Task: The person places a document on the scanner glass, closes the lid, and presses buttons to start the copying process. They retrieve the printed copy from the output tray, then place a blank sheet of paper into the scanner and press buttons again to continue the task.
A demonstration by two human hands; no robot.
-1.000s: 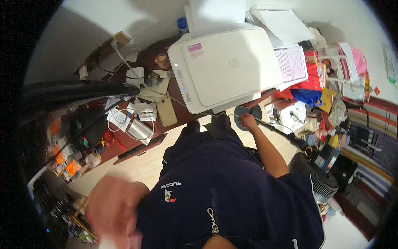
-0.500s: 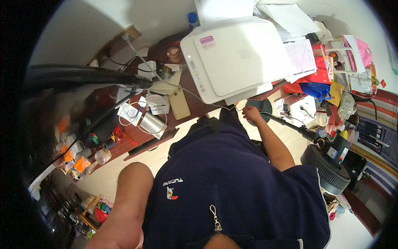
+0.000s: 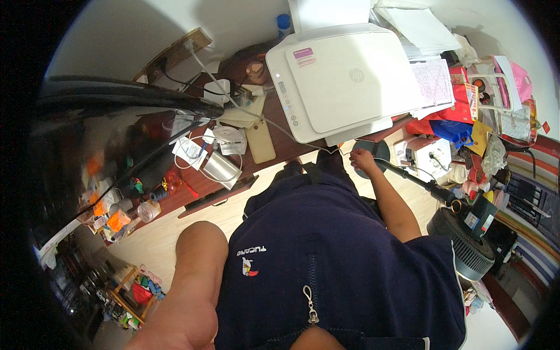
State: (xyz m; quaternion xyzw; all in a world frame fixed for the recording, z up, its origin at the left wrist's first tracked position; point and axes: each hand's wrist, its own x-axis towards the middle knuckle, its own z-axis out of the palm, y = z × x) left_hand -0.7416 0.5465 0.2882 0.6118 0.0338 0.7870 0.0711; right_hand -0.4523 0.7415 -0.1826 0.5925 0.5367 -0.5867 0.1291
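My right hand is low by the desk's front edge, just below the printer, its fingers closed together. A thin white cable crosses the desk to the front edge, and a line of white cable also shows on the far side of the hand, so the fingers appear to pinch it; the exact grip is too small to see. The white printer stands on the desk with its lid closed. My left arm is bent up close to the camera, and its hand is out of the picture.
A black monitor fills the left side. On the desk lie a pale phone case and a silver box-like device. A fan with a long pole stands at right. Bags and papers crowd the right.
The whole view has shifted slightly, so the scene sits a little further right. My right hand stays by the cable below the printer, its fingers still closed.
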